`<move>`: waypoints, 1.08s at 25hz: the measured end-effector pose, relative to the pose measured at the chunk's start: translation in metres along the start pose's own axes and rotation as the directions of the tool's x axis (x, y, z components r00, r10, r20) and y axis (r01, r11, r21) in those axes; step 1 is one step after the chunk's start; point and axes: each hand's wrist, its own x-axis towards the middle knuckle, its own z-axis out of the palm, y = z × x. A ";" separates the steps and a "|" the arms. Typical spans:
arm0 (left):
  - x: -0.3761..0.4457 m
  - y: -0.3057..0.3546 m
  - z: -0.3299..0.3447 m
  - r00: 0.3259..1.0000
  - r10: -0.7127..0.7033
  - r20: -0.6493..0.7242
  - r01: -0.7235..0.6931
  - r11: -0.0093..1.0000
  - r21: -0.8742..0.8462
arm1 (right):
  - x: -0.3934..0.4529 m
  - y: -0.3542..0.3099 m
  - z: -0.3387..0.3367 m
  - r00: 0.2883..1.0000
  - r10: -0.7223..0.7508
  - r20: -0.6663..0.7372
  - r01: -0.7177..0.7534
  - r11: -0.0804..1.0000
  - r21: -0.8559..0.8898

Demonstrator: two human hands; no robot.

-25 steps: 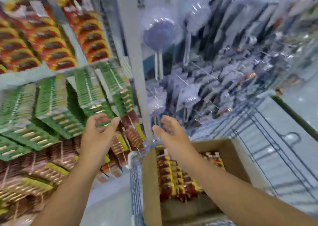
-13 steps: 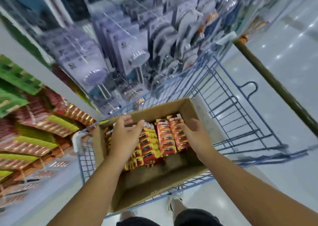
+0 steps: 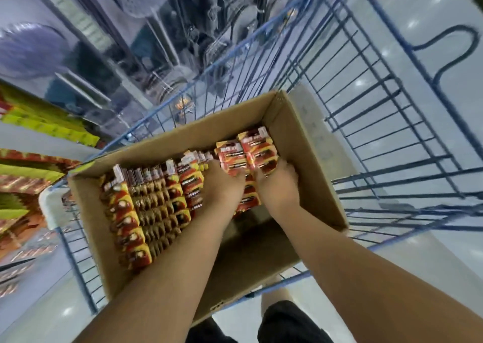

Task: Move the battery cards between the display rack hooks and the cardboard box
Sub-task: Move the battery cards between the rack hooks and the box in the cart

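An open cardboard box (image 3: 300, 133) sits in a blue wire cart and holds several rows of red and yellow battery cards (image 3: 146, 206). Both hands are down inside the box at its far right end. My left hand (image 3: 222, 186) and my right hand (image 3: 278, 183) lie side by side, fingers curled around a raised stack of battery cards (image 3: 245, 154) that stands higher than the other rows. The fingertips are hidden behind the cards.
The blue wire cart (image 3: 379, 123) surrounds the box, its right half bare wire. Display rack hooks with battery cards (image 3: 28, 170) hang at the left edge. Blister-packed goods (image 3: 162, 29) hang on the rack behind the cart. Pale shop floor lies to the right.
The view swung from the rack down to the cart. Both hands dropped from in front of the hooks into the box and closed on a stack of cards at its far right.
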 end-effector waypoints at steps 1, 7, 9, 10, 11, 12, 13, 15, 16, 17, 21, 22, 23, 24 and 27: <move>0.003 0.004 0.004 1.000 -0.014 -0.010 0.014 0.999 0.032 | 0.002 0.001 0.006 1.000 0.001 -0.024 -0.002 0.998 -0.059; 0.024 0.012 0.017 0.996 0.011 -0.091 0.017 0.954 0.301 | 0.011 -0.004 0.029 0.989 -0.009 -0.150 -0.035 0.956 -0.292; 0.029 0.010 0.018 0.995 0.013 -0.103 0.022 0.943 0.332 | 0.013 -0.005 0.033 0.987 0.006 -0.159 -0.057 0.948 -0.313; 0.031 0.008 0.018 0.996 0.020 -0.091 0.011 0.945 0.326 | 0.013 -0.006 0.033 0.985 0.013 -0.173 -0.066 0.950 -0.306; 0.033 0.006 0.019 0.996 0.032 -0.078 -0.007 0.953 0.303 | 0.012 -0.007 0.033 0.983 0.023 -0.183 -0.073 0.959 -0.273; 0.034 0.002 0.017 0.997 0.040 -0.065 -0.022 0.965 0.260 | 0.011 -0.009 0.032 0.982 0.040 -0.182 -0.077 0.978 -0.196; 0.034 -0.002 0.015 0.998 0.042 -0.056 -0.030 0.982 0.189 | 0.011 -0.012 0.029 0.983 0.074 -0.166 -0.086 0.994 -0.070; 0.032 -0.008 0.008 0.999 0.013 -0.042 -0.013 1.000 0.008 | 0.013 -0.014 0.020 0.985 0.154 -0.081 -0.132 0.964 0.233; 0.031 -0.011 0.004 0.999 0.003 -0.036 -0.005 0.997 -0.075 | 0.015 -0.014 0.014 0.984 0.178 -0.025 -0.158 0.925 0.346; 0.028 -0.013 -0.002 1.000 0.003 -0.024 -0.006 0.990 -0.142 | 0.016 -0.013 0.007 0.982 0.186 0.035 -0.183 0.886 0.426; 0.008 -0.023 -0.026 0.998 0.050 0.041 -0.033 0.936 -0.352 | 0.001 -0.011 -0.033 0.970 0.089 0.225 -0.210 0.774 0.598; -0.001 -0.025 -0.036 0.997 0.059 0.056 -0.031 0.911 -0.412 | -0.009 -0.011 -0.047 0.969 0.030 0.245 -0.181 0.760 0.624; -0.010 -0.025 -0.047 0.996 0.063 0.064 -0.026 0.886 -0.464 | -0.019 -0.012 -0.059 0.966 -0.032 0.257 -0.148 0.745 0.651; -0.020 -0.025 -0.058 0.996 0.067 0.063 -0.025 0.859 -0.512 | -0.029 -0.012 -0.070 0.961 -0.093 0.262 -0.115 0.726 0.678; -0.054 -0.021 -0.102 0.997 0.074 0.027 -0.039 0.760 -0.648 | -0.063 -0.029 -0.101 0.929 -0.245 0.277 -0.048 0.662 0.748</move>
